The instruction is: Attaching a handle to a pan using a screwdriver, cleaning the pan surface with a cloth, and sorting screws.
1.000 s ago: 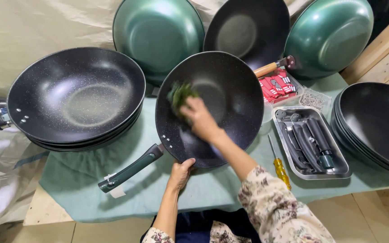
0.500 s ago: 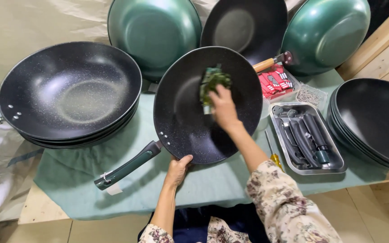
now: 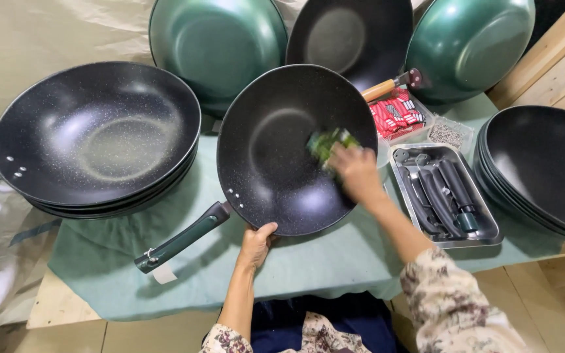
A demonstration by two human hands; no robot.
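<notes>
Right now the big round black speckled pan with a dark green handle (image 3: 276, 150) sits tilted on the pale green cloth (image 3: 99, 274), and everything else is placed around it. The left hand (image 3: 256, 243) grips the pan's near rim, thumb hooked over the edge. The right hand (image 3: 356, 171) is inside the pan, on its right side, fingers closed around a small green scrubbing pad (image 3: 327, 142) that presses on the black surface (the pad looks a bit blurry). Left of the pan is a stack of round black speckled pans (image 3: 96, 137), almost touching it. Behind the pan stand three more leaning up: a shiny green pan bottom (image 3: 214, 46), a black pan with a wooden handle (image 3: 354, 39) and another green pan bottom (image 3: 472, 42). Just right of the pan lies a shiny metal tray (image 3: 485, 232) holding dark handles. Behind that tray are a small box of red packets (image 3: 397, 116) and a little box of tiny metal bits (image 3: 449, 133). Far right of the pan is another stack of black pans (image 3: 544, 170).
</notes>
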